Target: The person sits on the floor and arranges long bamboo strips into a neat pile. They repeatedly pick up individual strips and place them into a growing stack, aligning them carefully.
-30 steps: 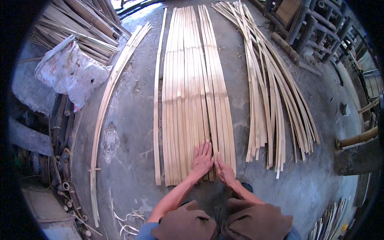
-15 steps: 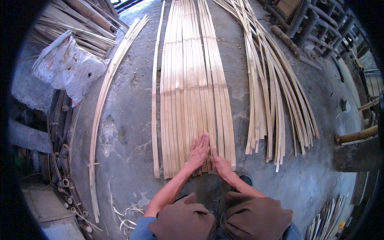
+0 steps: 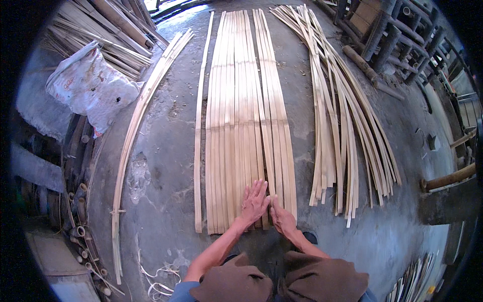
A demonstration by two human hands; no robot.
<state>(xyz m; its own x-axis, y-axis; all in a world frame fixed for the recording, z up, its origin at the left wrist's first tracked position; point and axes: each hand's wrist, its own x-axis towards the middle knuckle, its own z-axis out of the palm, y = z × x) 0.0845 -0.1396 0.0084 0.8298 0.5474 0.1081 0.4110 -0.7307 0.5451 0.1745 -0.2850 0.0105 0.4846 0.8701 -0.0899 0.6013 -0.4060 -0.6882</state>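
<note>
Several long pale bamboo strips (image 3: 241,116) lie side by side, flat on the grey concrete floor (image 3: 166,151), running away from me. My left hand (image 3: 253,202) rests flat on the near ends of the middle strips, fingers spread. My right hand (image 3: 283,219) lies beside it on the near ends of the right-hand strips, its fingers touching one strip. Neither hand lifts anything. A single strip (image 3: 199,136) lies apart, just left of the flat row. My knees in brown trousers (image 3: 282,279) show at the bottom edge.
A loose bundle of bamboo strips (image 3: 342,116) fans out to the right. A long curved pair of strips (image 3: 136,131) lies to the left, near a white sack (image 3: 90,88). Bamboo poles (image 3: 100,35) pile up far left; wooden frames (image 3: 387,30) stand far right.
Both hands have stayed on the near ends of the strips, shifting slightly right and forward. The view has tilted a little; the strips look unmoved.
</note>
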